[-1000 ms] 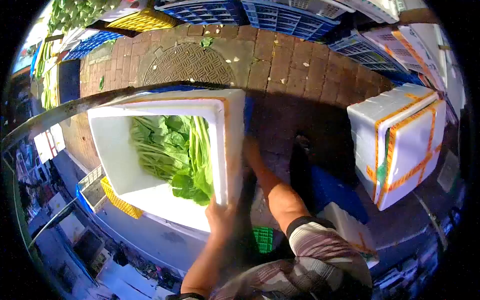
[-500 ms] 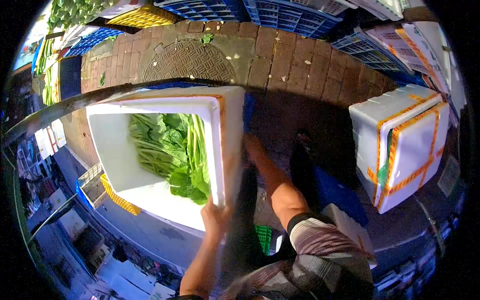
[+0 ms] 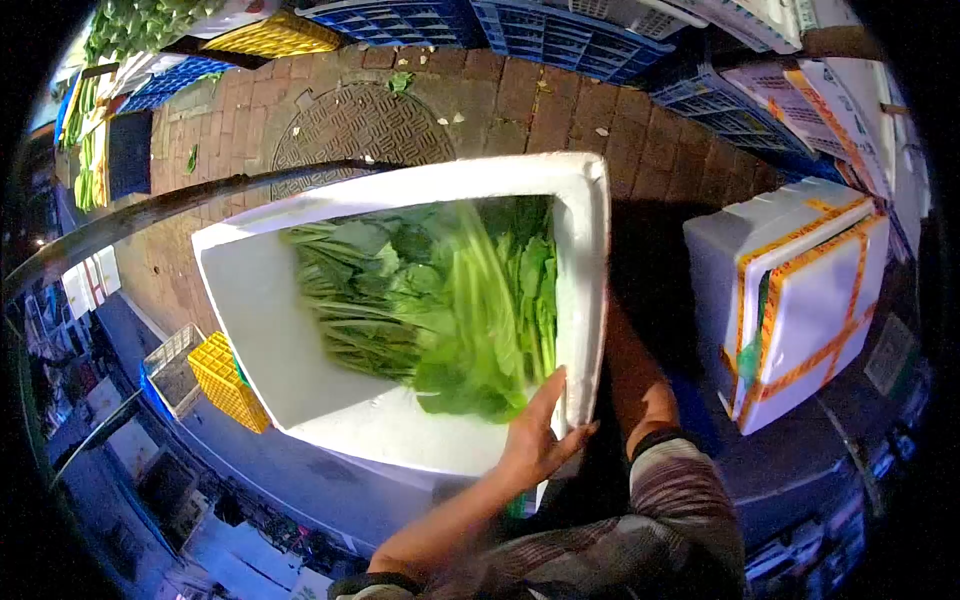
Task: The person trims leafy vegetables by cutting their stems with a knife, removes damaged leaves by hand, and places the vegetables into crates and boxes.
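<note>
While I see the left hand [image 3: 535, 437] grip the white box [image 3: 245, 335] by its rim [image 3: 583, 300], I can't tell what the hidden right hand grasps, and a slip could spill the greens [image 3: 430, 300] inside.

Brick pavement [image 3: 640, 160] with a round patterned cover [image 3: 360, 125]
Blue crates [image 3: 560, 40] line the pavement's far edge; leaf scraps [image 3: 400, 81] (one bright green) lie near the cover, and warm light on the left gives way to deep shadow [image 3: 650, 240] at right.
</note>
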`<state>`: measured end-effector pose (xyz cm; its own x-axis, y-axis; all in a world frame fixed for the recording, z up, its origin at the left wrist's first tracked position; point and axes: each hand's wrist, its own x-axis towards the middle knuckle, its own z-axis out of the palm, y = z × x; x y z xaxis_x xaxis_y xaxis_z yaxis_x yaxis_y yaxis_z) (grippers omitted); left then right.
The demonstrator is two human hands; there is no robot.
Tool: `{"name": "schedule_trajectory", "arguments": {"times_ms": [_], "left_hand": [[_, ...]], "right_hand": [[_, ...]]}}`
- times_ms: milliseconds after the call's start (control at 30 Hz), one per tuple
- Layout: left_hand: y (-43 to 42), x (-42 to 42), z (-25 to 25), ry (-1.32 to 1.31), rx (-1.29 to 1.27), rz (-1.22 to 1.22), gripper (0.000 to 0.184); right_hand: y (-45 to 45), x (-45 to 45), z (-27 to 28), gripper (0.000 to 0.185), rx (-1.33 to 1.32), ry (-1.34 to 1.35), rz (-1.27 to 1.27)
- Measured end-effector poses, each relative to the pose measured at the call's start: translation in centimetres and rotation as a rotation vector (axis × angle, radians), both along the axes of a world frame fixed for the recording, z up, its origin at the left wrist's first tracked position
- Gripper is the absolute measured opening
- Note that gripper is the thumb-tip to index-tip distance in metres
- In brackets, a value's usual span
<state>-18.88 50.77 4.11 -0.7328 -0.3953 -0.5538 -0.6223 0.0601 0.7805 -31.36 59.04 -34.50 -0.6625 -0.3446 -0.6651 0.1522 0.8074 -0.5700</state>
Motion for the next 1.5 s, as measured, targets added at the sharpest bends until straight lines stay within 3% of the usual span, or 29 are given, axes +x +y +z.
{"name": "schedule_trajectory", "arguments": {"times_ms": [67,133,200,233,267,333,367,433,467,500,567,633,700,767,800,900,1033,1167,1300,1367,1400,1433,1467,1500], "left_hand": [[-0.7,-0.1,0.2,0.051,0.143,-0.025,0.078],[-4.6,0.5,3.4,-0.066,0.117,0.068,0.064],[-6.6,8.2,1.8,0.002,-0.054,0.561,0.043],[-9.3,9.6,3.5,-0.196,-0.278,0.715,0.04],[-12.0,12.3,3.2,-0.037,-0.416,0.839,0.039],[-16.9,19.2,2.5,-0.089,-0.715,0.819,0.047],[-18.2,20.7,3.0,-0.226,-0.659,0.866,0.054],[-20.4,28.2,0.0,-0.261,-0.53,0.734,0.059],[-20.7,28.5,-0.7,-0.111,-0.354,0.715,0.058],[-20.9,28.3,-0.8,-0.14,-0.288,0.723,0.048],[-21.9,27.0,0.3,-0.299,-0.363,0.618,0.04],[-22.1,27.8,-0.9,-0.285,-0.456,0.608,0.039],[-21.7,28.3,-1.3,-0.213,-0.496,0.617,0.035],[-21.8,28.4,-1.1,-0.301,-0.589,0.556,0.031],[-21.7,28.5,-1.3,-0.204,-0.568,0.568,0.03],[-22.6,25.4,0.4,-0.311,-0.654,0.454,0.03],[-26.4,21.5,-0.8,-0.356,-0.666,0.407,0.03],[-32.0,15.8,-2.6,-0.417,-0.783,0.196,0.039],[-39.1,8.6,-1.5,-0.382,-0.797,0.121,0.039],[-42.1,6.0,-2.0,-0.378,-0.846,0.073,0.043],[-42.9,5.3,-2.8,-0.325,-0.877,0.093,0.046],[-42.8,4.6,-2.1,-0.286,-0.896,0.118,0.046],[-43.4,4.7,-2.3,-0.162,-0.952,0.193,0.047],[-42.9,4.4,-1.4,0.055,-0.995,0.348,0.051]], "right_hand": [[0.9,-3.2,1.6,0.033,0.04,0.053,0.003],[2.0,-5.6,1.2,0.032,0.067,0.105,-0.001],[2.8,-7.7,2.0,0.032,0.072,0.14,-0.008],[3.3,-8.5,2.9,0.032,0.07,0.16,-0.016],[4.1,-9.5,4.0,0.031,0.066,0.18,-0.027],[5.8,-11.0,7.2,0.031,0.052,0.227,-0.051],[6.7,-11.5,9.1,0.031,0.038,0.244,-0.059],[8.2,-12.2,13.6,0.03,0.002,0.283,-0.082],[9.2,-12.4,16.5,0.03,-0.014,0.299,-0.09],[10.1,-12.4,19.1,0.03,-0.037,0.321,-0.093],[11.2,-11.3,24.1,0.03,-0.107,0.352,-0.075],[10.8,-9.6,29.0,0.03,-0.226,0.318,-0.007],[7.1,-8.0,35.7,0.047,-0.298,0.088,0.079],[2.9,-6.2,41.0,0.044,0.162,0.275,0.277],[3.3,-5.5,39.6,0.043,0.212,0.344,0.262],[3.9,-4.6,39.5,0.043,0.274,0.376,0.208],[7.0,-3.5,37.9,0.04,0.19,0.449,0.062],[7.9,-4.8,37.0,0.039,0.213,0.542,-0.028],[3.7,-5.8,38.4,0.04,0.129,0.49,-0.093],[2.5,-6.1,36.8,0.04,0.077,0.614,-0.103],[0.3,-6.8,38.8,0.039,0.045,0.49,-0.19],[1.1,-7.9,35.4,0.039,0.046,0.662,-0.15],[-0.5,-9.2,37.1,0.04,0.078,0.548,-0.13],[-1.1,-10.0,36.8,0.042,0.148,0.635,-0.105]]}}
